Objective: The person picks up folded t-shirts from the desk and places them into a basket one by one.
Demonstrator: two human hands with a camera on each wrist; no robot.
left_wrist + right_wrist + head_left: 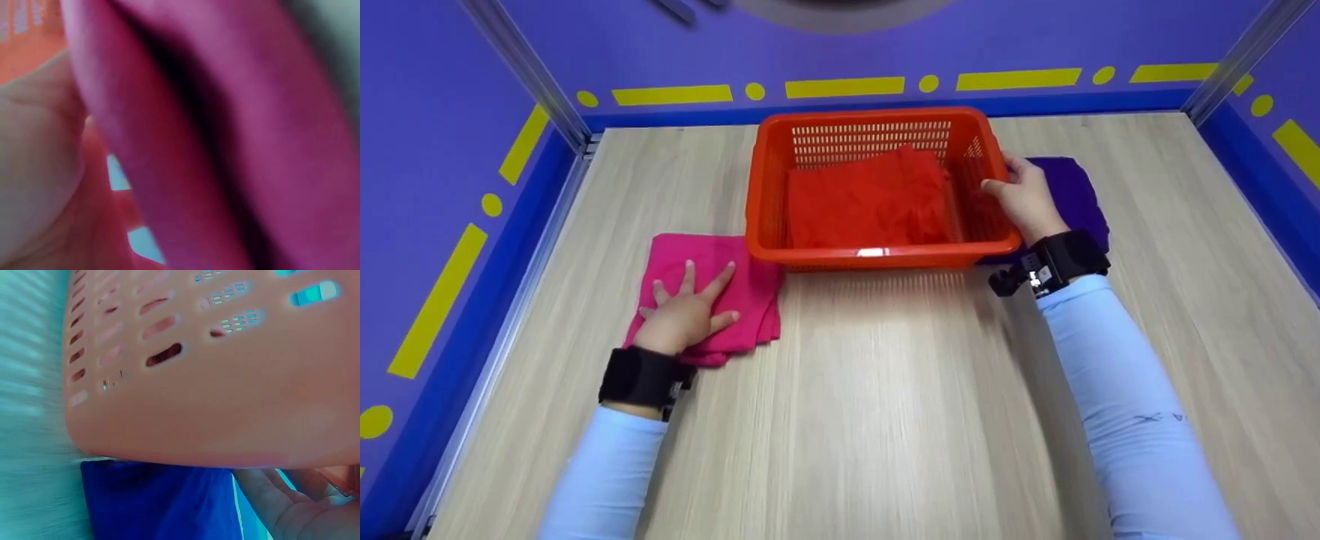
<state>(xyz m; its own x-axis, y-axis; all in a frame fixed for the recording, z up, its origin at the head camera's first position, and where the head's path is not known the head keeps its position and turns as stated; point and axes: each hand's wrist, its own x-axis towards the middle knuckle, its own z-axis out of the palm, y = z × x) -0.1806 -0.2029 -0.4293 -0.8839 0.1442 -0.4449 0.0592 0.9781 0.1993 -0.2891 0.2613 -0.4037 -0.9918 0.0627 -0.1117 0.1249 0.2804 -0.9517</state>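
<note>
A folded pink cloth [750,300] lies on the table at the left, and my left hand [679,319] rests on it with fingers spread. Its layered folds [185,135] fill the left wrist view, close beside the thumb. My right hand [1027,195] grips the right rim of an orange plastic basket [885,259], thumb on the inner side. A folded red cloth [866,199] lies inside the basket. Behind and right of my right hand is a folded purple cloth [1069,195], partly hidden by the basket and hand; it looks blue [157,500] in the right wrist view.
The light wood table [885,420] extends in front of the basket. Blue-purple walls [660,45] with yellow marks stand at the back and both sides. The basket's left front corner overlaps the pink cloth's edge in the head view.
</note>
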